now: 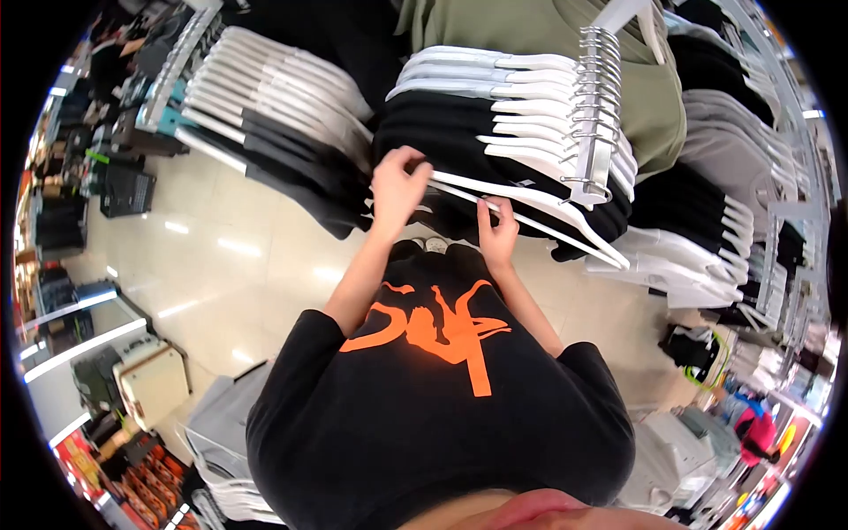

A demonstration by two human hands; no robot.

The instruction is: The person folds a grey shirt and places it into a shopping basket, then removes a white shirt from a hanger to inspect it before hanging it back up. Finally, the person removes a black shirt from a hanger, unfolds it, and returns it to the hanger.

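A white clothes hanger (552,205) hangs at the near end of a metal rack arm (594,168), slanting down to the right. My left hand (400,192) is closed, with thumb and fingers pinched at the hanger's left tip. Lower and to the right, my right hand (497,231) is closed at the hanger's lower bar, fingertips pressed on it. Dark cloth shows below the hanger between my hands. Directly behind it hang black shirts (437,132) on more white hangers (534,106), packed close along the same arm.
To the left, dark garments (296,163) hang on another row of white hangers (274,84). An olive shirt (521,31) hangs behind the arm. More racks of black shirts (680,208) and grey shirts (729,132) stand at right. Pale shiny floor (221,230) lies below. A beige suitcase (152,384) stands at lower left.
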